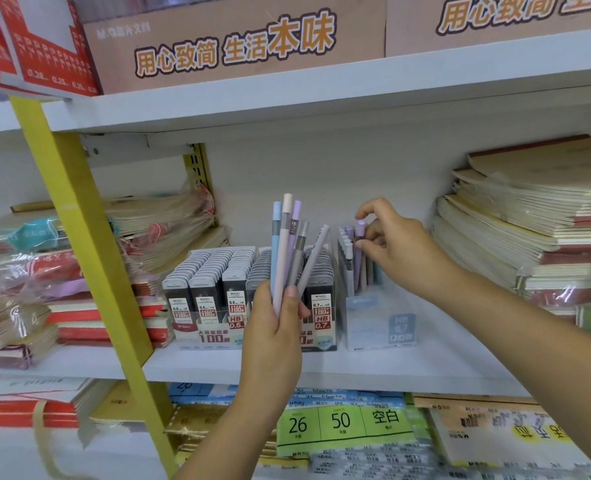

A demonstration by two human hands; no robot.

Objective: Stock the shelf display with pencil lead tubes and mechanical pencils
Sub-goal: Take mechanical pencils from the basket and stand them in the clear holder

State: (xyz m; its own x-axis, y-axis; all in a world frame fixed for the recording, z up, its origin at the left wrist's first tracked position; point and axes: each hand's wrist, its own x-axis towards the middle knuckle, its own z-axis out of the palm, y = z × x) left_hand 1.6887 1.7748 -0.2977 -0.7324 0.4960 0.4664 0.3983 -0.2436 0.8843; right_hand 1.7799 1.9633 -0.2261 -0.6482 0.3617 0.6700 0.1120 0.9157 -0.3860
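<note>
My left hand (276, 327) grips a fan of several pastel mechanical pencils (288, 247), held upright in front of the shelf. Behind them stands a display box of black pencil lead tubes (214, 282), packed in rows and marked 0.5 and 0.7. To its right is a clear display box (377, 327) with several pencils standing at its back. My right hand (396, 244) reaches into that box and pinches a purple pencil (359, 251) near its top end.
Stacks of notebooks (543, 216) fill the shelf's right side and wrapped notebook bundles (44, 282) its left. A yellow shelf post (89, 258) slants down the left. Cardboard boxes (238, 39) sit on the shelf above, paper packs (342, 424) below.
</note>
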